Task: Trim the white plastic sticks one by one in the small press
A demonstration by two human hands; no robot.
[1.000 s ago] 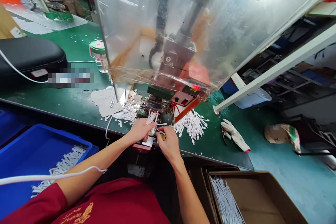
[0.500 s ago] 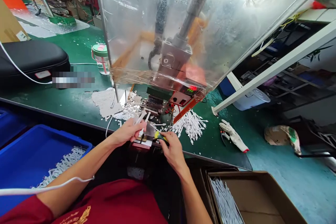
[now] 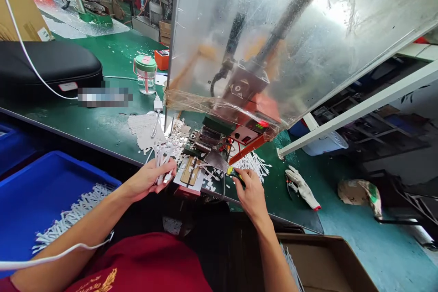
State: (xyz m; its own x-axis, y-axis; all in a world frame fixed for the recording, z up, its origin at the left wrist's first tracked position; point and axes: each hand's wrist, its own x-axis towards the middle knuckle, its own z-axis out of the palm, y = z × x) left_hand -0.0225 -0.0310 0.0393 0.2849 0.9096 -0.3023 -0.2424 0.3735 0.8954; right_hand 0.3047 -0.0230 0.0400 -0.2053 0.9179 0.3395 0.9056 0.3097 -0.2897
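Observation:
My left hand (image 3: 148,179) is closed around a bundle of short white cables (image 3: 163,159), whose ends stick up past the fingers, left of a small press. In my right hand (image 3: 251,191) is a putty knife (image 3: 216,160) with a wide metal blade and a yellow and black handle. The blade points left, in front of the press (image 3: 209,139). Between my hands lies a wooden block (image 3: 190,172) with white scraps on it, at the table's front edge. A pile of white cables (image 3: 251,165) rests beyond my right hand.
A cloudy plastic shield (image 3: 201,23) hangs over the press. White scraps (image 3: 177,139) litter the green table (image 3: 85,125). A blue bin (image 3: 27,205) with white cables stands at left, a cardboard box (image 3: 328,264) at right. A glove (image 3: 303,187) and a lidded jar (image 3: 146,75) are on the table.
My left hand has drawn back left from the press with the cables. My right hand has moved right with the putty knife, apart from the left hand. The view has shifted too.

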